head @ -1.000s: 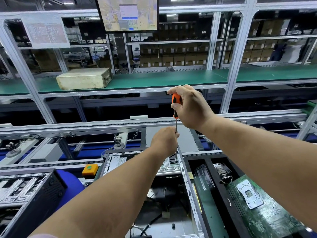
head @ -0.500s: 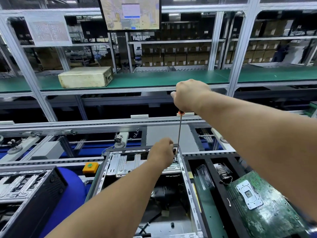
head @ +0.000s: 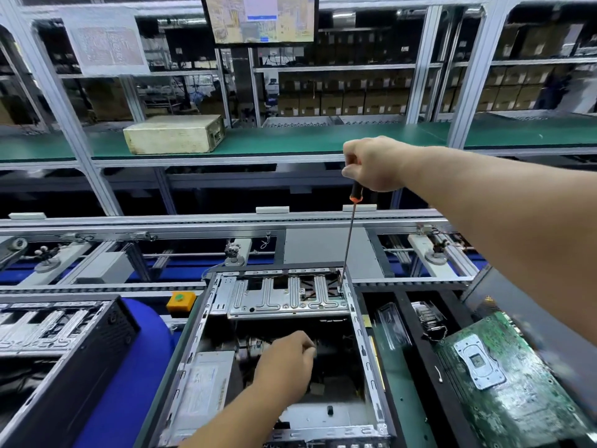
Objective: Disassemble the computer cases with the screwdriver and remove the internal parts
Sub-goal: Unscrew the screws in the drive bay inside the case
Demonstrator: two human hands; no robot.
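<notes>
Right hand [head: 374, 163] fisted atop upright screwdriver [head: 350, 234].

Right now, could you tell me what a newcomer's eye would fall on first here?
Probably the right hand raised mid-frame, gripping a long orange-handled screwdriver whose tip meets the far right corner of the open computer case below. Next, the left hand reaching inside that case, and the green circuit board lying at lower right.
</notes>
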